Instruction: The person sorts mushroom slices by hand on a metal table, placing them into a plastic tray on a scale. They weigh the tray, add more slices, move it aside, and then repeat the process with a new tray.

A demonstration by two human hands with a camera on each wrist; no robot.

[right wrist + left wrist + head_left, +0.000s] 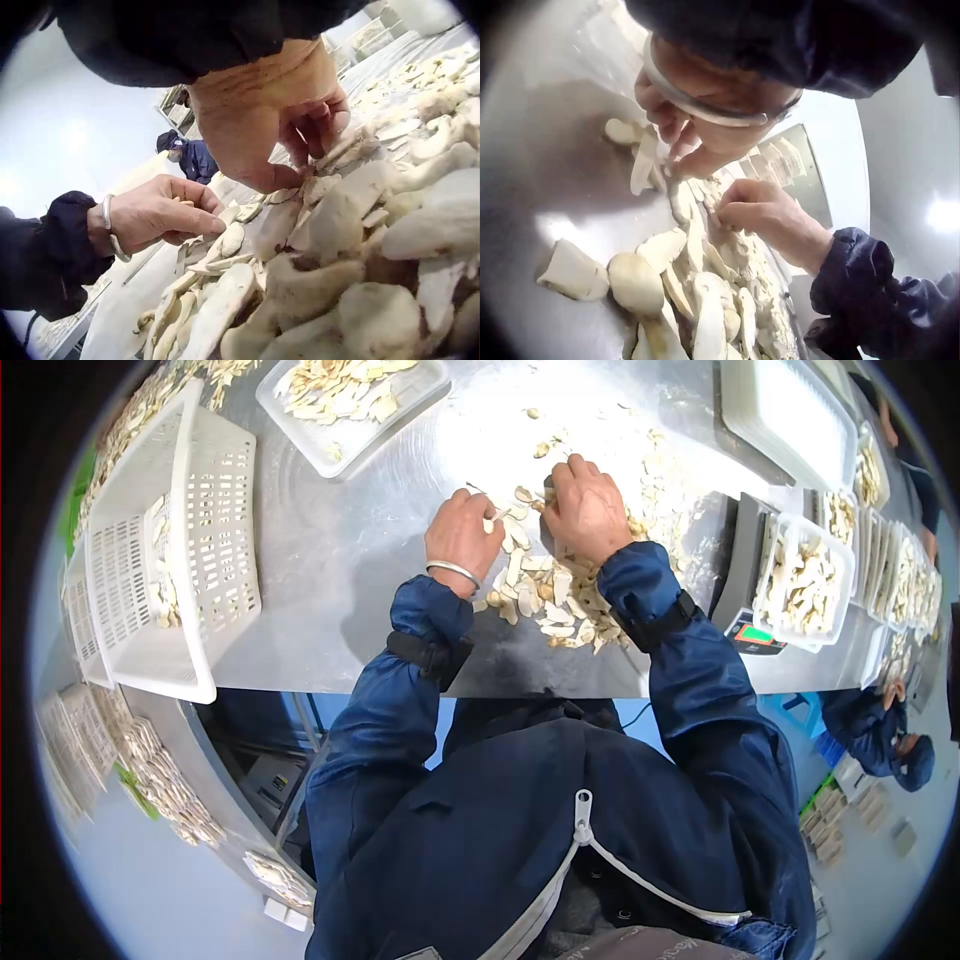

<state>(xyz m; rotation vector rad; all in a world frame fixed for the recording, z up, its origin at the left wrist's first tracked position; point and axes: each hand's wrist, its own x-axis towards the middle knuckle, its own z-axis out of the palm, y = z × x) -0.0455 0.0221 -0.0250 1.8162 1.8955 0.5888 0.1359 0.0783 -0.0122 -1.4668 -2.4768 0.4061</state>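
Note:
A loose pile of pale mushroom slices (560,600) lies on the metal table between and below the two hands. At the pile's left edge my left hand (465,538), with a bangle on its wrist, pinches a mushroom slice (642,166) between thumb and fingers. Another bit of slice shows among its curled fingers in the right wrist view. My right hand (588,508) reaches down into the far part of the pile. In the right wrist view its thumb and fingers (319,124) close on a brownish-edged slice (345,150), partly hidden by the hand.
A white perforated basket (220,530) stands at the left, and a clear tray of slices (345,415) at the back. Stacked clear trays (790,420) are at the back right. A filled tray (805,580) sits on a scale (752,632). Another person (880,735) works farther right.

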